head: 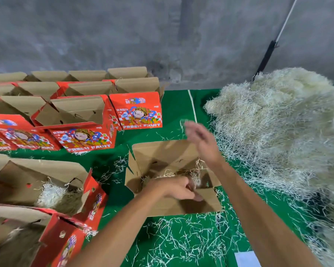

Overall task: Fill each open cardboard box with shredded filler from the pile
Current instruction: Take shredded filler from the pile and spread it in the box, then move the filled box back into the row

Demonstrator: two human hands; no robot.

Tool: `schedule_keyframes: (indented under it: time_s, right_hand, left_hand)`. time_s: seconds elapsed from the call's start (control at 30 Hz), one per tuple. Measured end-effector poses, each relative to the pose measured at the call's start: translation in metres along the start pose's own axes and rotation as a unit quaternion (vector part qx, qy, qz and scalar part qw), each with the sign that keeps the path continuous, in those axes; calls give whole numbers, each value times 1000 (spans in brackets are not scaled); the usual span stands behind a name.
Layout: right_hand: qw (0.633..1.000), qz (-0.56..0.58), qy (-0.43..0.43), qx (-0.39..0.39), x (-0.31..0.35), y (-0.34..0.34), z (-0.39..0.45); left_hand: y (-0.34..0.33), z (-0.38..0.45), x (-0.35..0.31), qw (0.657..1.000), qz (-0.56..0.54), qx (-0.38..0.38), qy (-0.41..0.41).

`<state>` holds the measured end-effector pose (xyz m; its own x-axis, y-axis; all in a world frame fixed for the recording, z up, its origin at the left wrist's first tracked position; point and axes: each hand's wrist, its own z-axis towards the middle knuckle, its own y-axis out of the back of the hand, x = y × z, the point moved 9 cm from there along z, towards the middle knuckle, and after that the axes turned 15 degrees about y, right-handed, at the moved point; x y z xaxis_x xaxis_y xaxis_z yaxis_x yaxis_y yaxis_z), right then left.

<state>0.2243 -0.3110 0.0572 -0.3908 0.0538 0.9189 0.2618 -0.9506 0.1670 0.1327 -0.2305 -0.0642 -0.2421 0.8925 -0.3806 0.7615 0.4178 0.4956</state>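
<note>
An open cardboard box (162, 155) stands in the middle of the green table with a little shredded filler (193, 175) at its bottom. My left hand (174, 188) rests on the box's near flap, fingers curled over its edge. My right hand (200, 140) is blurred in the air above the box's far right corner, fingers loose and holding nothing. The big pale filler pile (281, 132) lies to the right.
Several open red "FRESH FRUIT" boxes (81, 116) stand in rows at the back left. Two boxes with filler (52, 193) sit at the near left. Loose strands (185, 239) litter the green cloth. A white paper (247, 259) lies at the near edge; a pole (268, 54) leans on the wall.
</note>
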Motion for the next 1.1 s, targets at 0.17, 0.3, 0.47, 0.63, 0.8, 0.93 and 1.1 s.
schedule_keyframes:
  time_s: [0.17, 0.3, 0.47, 0.63, 0.8, 0.93, 1.1]
  right_hand:
    - [996, -86, 13, 21, 4, 8, 5]
    - [963, -253, -88, 31, -48, 26, -28]
    - [859, -441, -218, 145, -108, 40, -81]
    - [895, -396, -204, -31, -101, 69, -84]
    - [922, -281, -256, -71, -111, 85, -95]
    - [955, -184, -204, -107, -108, 86, -97]
    - [962, -197, -170, -79, -101, 64, -83]
  left_hand:
    - [-7, -8, -20, 997, -30, -30, -57]
    - [-16, -10, -29, 997, 1, -47, -64]
    - [-45, -15, -34, 979, 167, -100, -60]
    - [-35, -27, -47, 980, 139, -113, -82]
    - [10, -41, -55, 970, 117, -196, -88]
    - [29, -48, -59, 952, 160, -251, -71]
    - [48, -53, -55, 938, 173, -296, -58]
